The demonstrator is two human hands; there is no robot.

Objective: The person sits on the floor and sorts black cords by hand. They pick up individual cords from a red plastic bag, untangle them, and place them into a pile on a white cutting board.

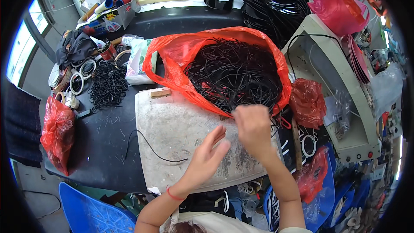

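Observation:
An open red plastic bag (172,75) lies on its side, its mouth full of tangled black cords (235,75). At the bag's near edge, my right hand (253,129) is closed, fingers curled and slightly smeared by motion. What it pinches, if anything, is hidden. Lower and to its left, my left hand (207,157) hovers over the pale stained board (159,121) with fingers stretched out and nothing in them. One loose black cord (148,144) curves across the board, its end near my left wrist.
A pile of black cord loops (108,84) and a tied red bag (58,129) sit at the left. Beyond them stands a box of rolls (112,15). A beige machine housing (360,133) flanks the right side, with a crumpled red bag (307,103) beside it.

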